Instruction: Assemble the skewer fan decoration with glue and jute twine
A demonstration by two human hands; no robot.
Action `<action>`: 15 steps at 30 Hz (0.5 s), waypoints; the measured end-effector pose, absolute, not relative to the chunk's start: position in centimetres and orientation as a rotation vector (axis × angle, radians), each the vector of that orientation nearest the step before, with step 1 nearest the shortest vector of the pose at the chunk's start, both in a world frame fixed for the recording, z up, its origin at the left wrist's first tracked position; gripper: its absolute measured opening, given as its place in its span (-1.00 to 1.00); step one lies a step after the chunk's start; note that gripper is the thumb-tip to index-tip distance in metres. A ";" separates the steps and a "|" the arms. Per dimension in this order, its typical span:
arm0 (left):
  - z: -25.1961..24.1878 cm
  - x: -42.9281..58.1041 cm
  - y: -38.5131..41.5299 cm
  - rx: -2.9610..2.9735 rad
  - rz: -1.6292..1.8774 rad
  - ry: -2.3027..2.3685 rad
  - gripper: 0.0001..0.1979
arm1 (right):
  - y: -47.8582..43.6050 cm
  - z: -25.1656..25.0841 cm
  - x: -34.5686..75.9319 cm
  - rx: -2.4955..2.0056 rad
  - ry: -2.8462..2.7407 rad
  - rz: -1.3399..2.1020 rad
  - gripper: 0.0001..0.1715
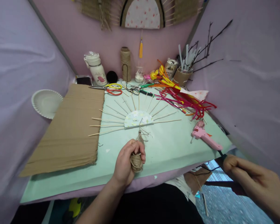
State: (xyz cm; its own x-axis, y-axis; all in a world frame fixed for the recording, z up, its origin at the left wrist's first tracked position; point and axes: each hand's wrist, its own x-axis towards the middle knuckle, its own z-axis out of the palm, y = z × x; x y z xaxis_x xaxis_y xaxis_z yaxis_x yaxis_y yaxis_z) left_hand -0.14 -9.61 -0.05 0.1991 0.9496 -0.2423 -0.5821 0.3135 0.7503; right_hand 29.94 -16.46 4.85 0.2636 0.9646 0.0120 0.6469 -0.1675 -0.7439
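Note:
My left hand (128, 160) is closed around a small ball of jute twine (136, 163) near the front edge of the table. Just beyond it, a twine tassel (140, 135) with loose strands hangs from a half-round, floral-patterned piece (138, 119) lying flat. Thin wooden sticks (112, 113) fan out from that piece. Off the table's right corner, my right hand (249, 177) is closed, thumb against fingers. Dark parts show beside its fingers, but what it grips is unclear. A pink glue gun (206, 137) lies just beyond this hand.
Cardboard (70, 127) covers the table's left side, beside a paper plate (47, 103). Scissors (114, 89), a bottle (96, 69) and a twine spool (125, 63) stand or lie at the back. Red pipe cleaners (189, 102) and a pot of glue sticks (182, 76) are at right.

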 end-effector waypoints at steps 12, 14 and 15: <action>2.7 0.0 -10.8 0.608 1.168 0.759 -0.77 | -10.9 2.9 22.3 -1.415 -1.373 1.318 -0.83; 2.4 0.4 -10.8 0.685 1.120 0.857 -0.80 | -9.9 2.5 20.4 -1.320 -1.308 1.404 -0.78; 2.2 0.5 -10.8 0.726 1.097 0.912 -0.83 | -9.4 2.3 19.5 -1.286 -1.262 1.422 -0.75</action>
